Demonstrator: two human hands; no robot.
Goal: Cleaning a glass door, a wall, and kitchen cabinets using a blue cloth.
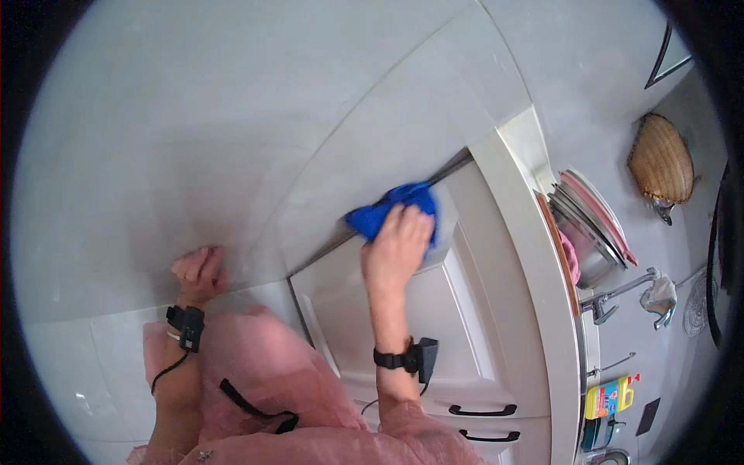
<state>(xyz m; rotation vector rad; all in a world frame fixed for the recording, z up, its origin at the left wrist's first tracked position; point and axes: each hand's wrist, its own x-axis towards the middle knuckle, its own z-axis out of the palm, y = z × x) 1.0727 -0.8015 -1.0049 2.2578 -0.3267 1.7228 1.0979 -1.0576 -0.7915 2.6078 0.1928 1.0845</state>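
Note:
A blue cloth (415, 197) lies pressed under my right hand (398, 238), against the white cabinet door (343, 273) near its dark lower edge, where it meets the grey tiles. Fingers spread over it, the hand covers part of the cloth. My left hand (202, 270) is curled over the grey tile surface (221, 145) at the lower left and appears to hold nothing; its palm is hidden. Both wrists wear a black strapped device.
A white countertop edge (523, 256) runs along the right. Beyond it are stacked metal basins (587, 232), a chrome faucet (622, 288), a yellow detergent bottle (607, 398) and a hanging woven basket (662, 157). Black handles (482, 410) stick out from the cabinet.

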